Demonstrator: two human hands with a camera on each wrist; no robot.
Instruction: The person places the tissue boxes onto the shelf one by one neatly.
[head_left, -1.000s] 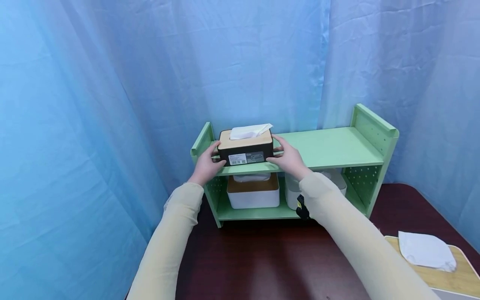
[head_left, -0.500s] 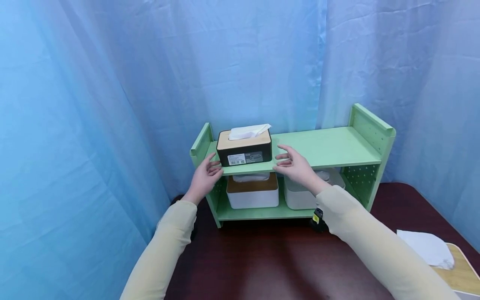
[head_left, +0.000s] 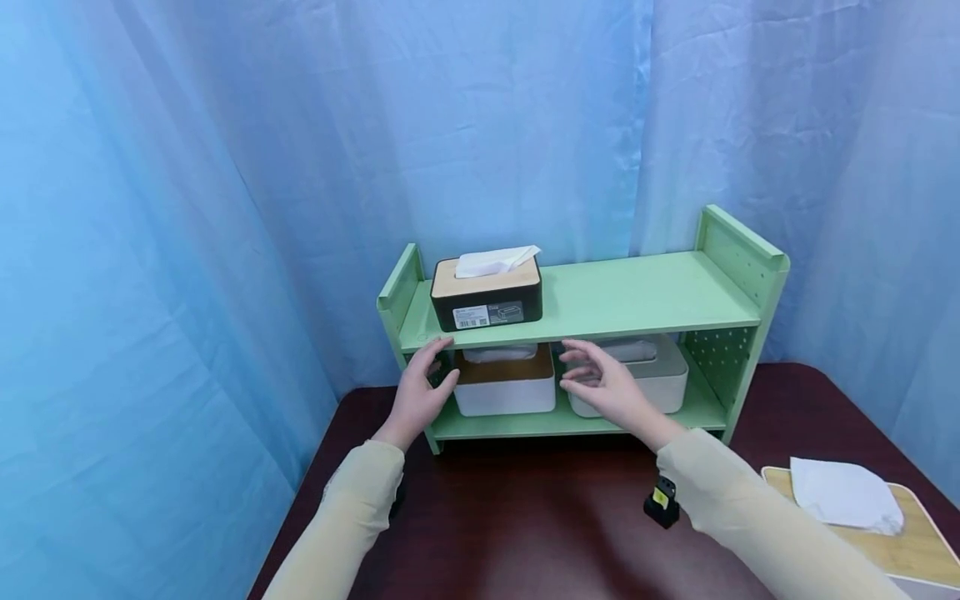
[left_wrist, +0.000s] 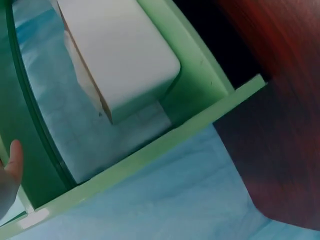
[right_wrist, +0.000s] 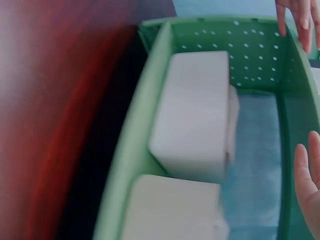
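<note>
A black tissue box with a light wooden lid [head_left: 487, 287] stands on the upper left of the green shelf [head_left: 637, 292], a white tissue poking out of it. My left hand [head_left: 415, 398] hovers at the shelf's front, below that box, thumb and fingers spread around nothing. To its right, my right hand [head_left: 613, 393] is in front of the lower level, fingers loosely bent and holding nothing. Behind the hands, on the lower level, sit a white tissue box with a brown lid [head_left: 506, 397] and a pale grey tissue box [head_left: 666, 385], which the right hand partly covers.
The shelf stands on a dark red-brown table [head_left: 510, 517] against blue curtains [head_left: 517, 125]. At the right edge lies another box with a wooden top [head_left: 900, 558], a white tissue [head_left: 846, 496] on it. Raised side panels bound the shelf's ends.
Both hands have let go of the black tissue box and come down and back from it. The right hand has also shifted to the right. The black box stays on the upper shelf.
</note>
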